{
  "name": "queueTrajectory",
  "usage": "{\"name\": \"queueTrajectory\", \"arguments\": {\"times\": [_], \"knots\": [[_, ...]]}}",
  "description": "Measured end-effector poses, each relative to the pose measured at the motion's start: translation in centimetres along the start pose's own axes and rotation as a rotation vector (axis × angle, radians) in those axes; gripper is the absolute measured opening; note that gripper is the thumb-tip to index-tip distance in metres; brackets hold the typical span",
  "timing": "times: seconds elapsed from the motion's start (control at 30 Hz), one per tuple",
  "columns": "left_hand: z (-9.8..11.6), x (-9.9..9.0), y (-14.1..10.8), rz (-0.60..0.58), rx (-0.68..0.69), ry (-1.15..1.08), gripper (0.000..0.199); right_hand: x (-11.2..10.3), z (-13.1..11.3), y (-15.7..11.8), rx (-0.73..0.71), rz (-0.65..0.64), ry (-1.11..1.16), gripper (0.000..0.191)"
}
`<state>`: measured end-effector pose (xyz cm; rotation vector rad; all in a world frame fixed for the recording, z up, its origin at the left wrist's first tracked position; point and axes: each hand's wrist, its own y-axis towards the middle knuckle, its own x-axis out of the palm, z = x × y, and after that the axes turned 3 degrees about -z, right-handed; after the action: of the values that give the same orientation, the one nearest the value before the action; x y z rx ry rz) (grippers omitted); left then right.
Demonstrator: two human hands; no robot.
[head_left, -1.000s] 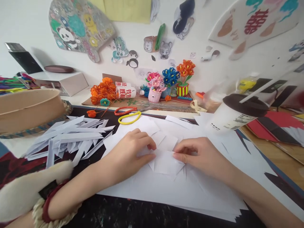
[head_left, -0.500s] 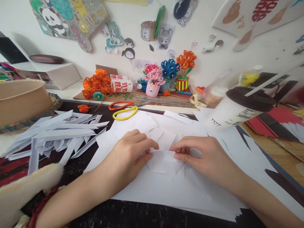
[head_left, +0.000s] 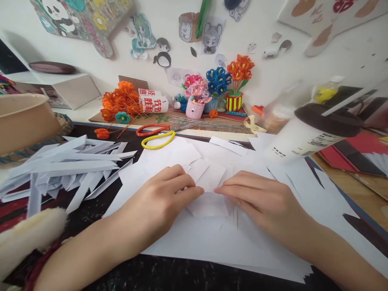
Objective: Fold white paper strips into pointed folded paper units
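Observation:
A small white piece of paper (head_left: 208, 207) lies in front of me with its far edge raised or creased. At the left end of that edge, my left hand (head_left: 169, 198) is closed, thumb and forefinger on the paper. My right hand (head_left: 262, 198) is closed too, its fingertips pressed together on the right end. Just beyond the fingers are more small white paper pieces (head_left: 209, 176). All of this rests on large white sheets (head_left: 212, 246). Scissors (head_left: 157, 140) with one red and one yellow handle lie behind my left hand.
Folded paper strips (head_left: 75, 165) are piled at the left, beside a tan round container (head_left: 24, 121). A white cup (head_left: 291, 141) with a dark lid and straw stands at the right. Handmade flowers (head_left: 195, 95) and a plastic bottle (head_left: 154, 104) line the back by the wall.
My fingers have shifted on the paper's far edge: the left thumb now lies along it and the right fingers are straighter and closer together. The camera view has tilted slightly.

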<state>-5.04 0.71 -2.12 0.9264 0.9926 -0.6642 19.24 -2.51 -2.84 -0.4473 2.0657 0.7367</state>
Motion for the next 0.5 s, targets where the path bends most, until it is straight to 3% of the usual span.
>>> {"name": "queueTrajectory", "arguments": {"times": [0.23, 0.5], "knots": [[0.4, -0.2, 0.0, -0.025, 0.106, 0.088, 0.033, 0.1, -0.5, -0.1, -0.14, -0.01, -0.152, 0.033], [0.8, 0.1, -0.3, -0.088, 0.111, 0.164, 0.04, 0.5, -1.3, -0.3, -0.215, -0.008, -0.369, 0.036]]}}
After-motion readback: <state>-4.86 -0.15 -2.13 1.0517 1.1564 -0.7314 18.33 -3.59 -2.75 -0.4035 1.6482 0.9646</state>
